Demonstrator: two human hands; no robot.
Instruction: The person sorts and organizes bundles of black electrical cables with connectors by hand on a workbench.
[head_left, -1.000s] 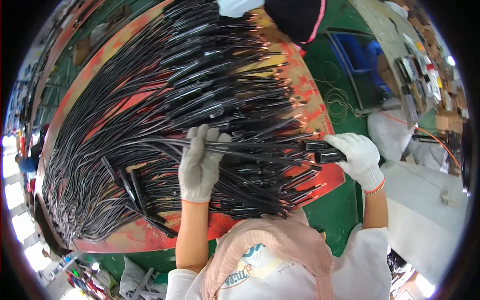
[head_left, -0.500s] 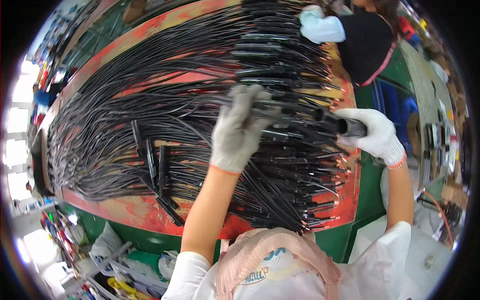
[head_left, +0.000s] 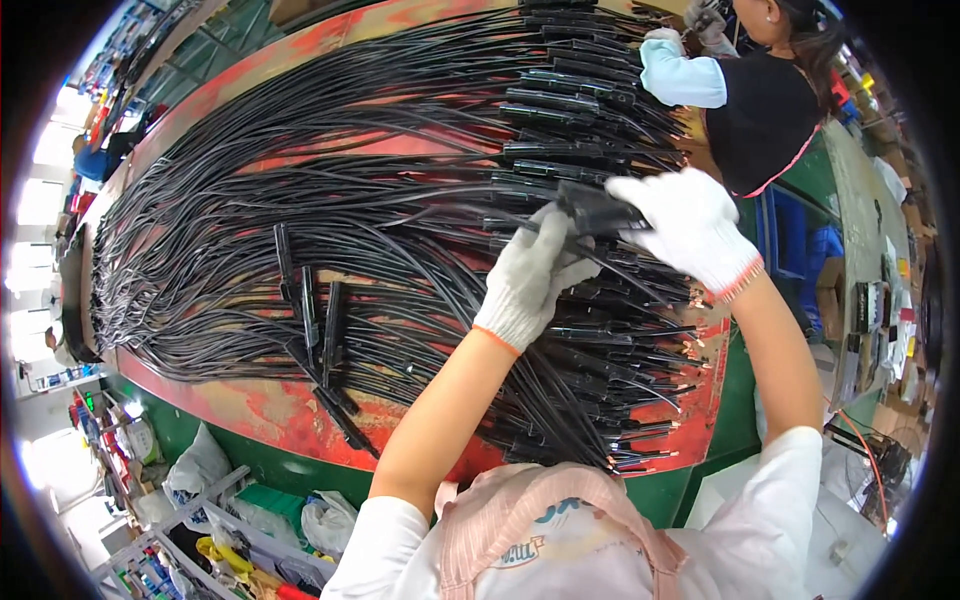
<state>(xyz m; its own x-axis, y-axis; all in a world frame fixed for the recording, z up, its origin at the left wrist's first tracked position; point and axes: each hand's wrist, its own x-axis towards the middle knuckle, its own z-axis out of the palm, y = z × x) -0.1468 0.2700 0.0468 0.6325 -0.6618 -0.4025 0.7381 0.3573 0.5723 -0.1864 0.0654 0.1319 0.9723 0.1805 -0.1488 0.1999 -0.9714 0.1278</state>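
My left hand (head_left: 530, 275), in a white knit glove, is closed round a black cable (head_left: 455, 212) above the middle of the bundles. Its fingertips meet a short black plastic sleeve (head_left: 592, 208), which is smeared by motion. From the right, my gloved right hand (head_left: 690, 222) grips the other end of that sleeve. How far the cable runs into the sleeve is hidden by my fingers. Below both hands lie rows of black cables (head_left: 330, 215) with black plastic housings (head_left: 560, 97) and bare copper ends along their right side.
The cables cover a red, worn table (head_left: 265, 420) with a green edge. Several loose black housings (head_left: 308, 310) lie across the cables at left. At the far right another person (head_left: 765, 105) works with gloved hands. Blue crates (head_left: 785, 235) stand beyond the table's right edge.
My right hand has moved left and up, bringing the black sleeve to my left hand. The left hand has shifted slightly right and down. The view has also shifted somewhat.
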